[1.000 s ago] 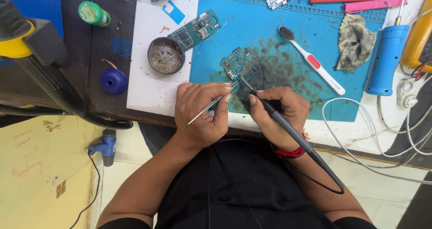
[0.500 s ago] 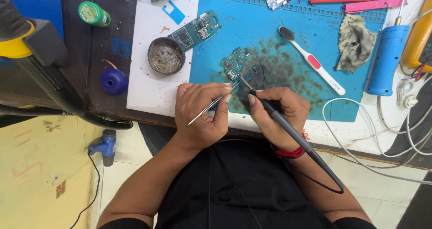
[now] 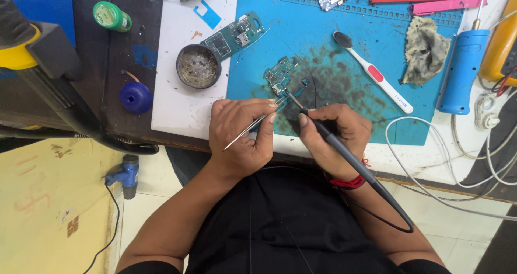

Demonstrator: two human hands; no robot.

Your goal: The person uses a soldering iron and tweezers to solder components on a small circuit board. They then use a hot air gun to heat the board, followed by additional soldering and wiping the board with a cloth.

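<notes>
Head view: small circuit board point(image 3: 280, 74) just beyond both hands' fingers point(image 3: 269, 108).

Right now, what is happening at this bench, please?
A person sits at a workbench and works on a small green circuit board that lies on a stained blue mat. The right hand holds a soldering iron like a pen, its tip at the board. The left hand pinches metal tweezers that point at the same spot. A second longer board, a round tin and a white and red toothbrush lie nearby, untouched.
</notes>
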